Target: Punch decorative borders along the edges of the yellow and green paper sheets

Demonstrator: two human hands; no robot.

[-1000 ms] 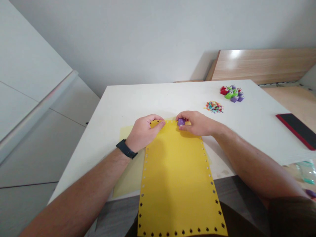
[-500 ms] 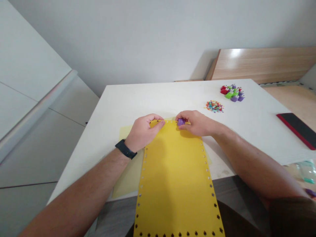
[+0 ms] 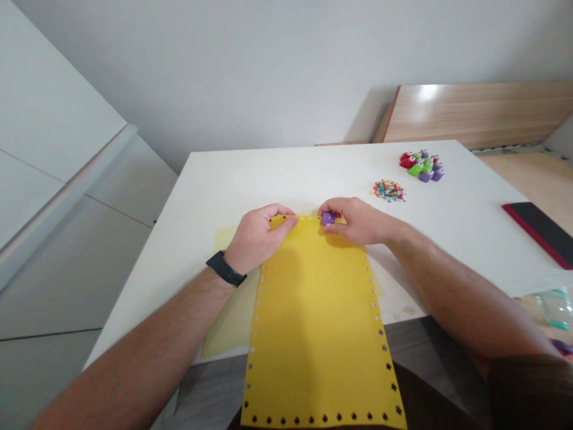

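The person's left hand [image 3: 257,242] sits closed at the far edge of a long yellow card sheet [image 3: 313,322], its fingers curled over the corner and pinching the card down, while the right hand [image 3: 358,222] grips a small purple craft punch [image 3: 327,218] between thumb and fingers, with the punch over that same edge. The sheet lies partly on the white tabletop [image 3: 188,239] and hangs over the near side, on top of a paler yellow sheet [image 3: 228,316]. Small star-shaped holes [image 3: 322,417] run along its sides and near end. A firm, even hold looks like the thing that counts here: the card kept flat and square in the punch, the left hand steadying it so that the spacing stays regular. Farther off, a cluster of colourful craft punches [image 3: 421,166] stands beside a small pile of paper cut-outs [image 3: 389,190], and a phone in a red case [image 3: 541,234] lies near the right edge. The only possible container is a clear plastic item [image 3: 556,309] beyond the tabletop, and what it holds is too blurred to tell. A black watch [image 3: 226,269] circles the left wrist.
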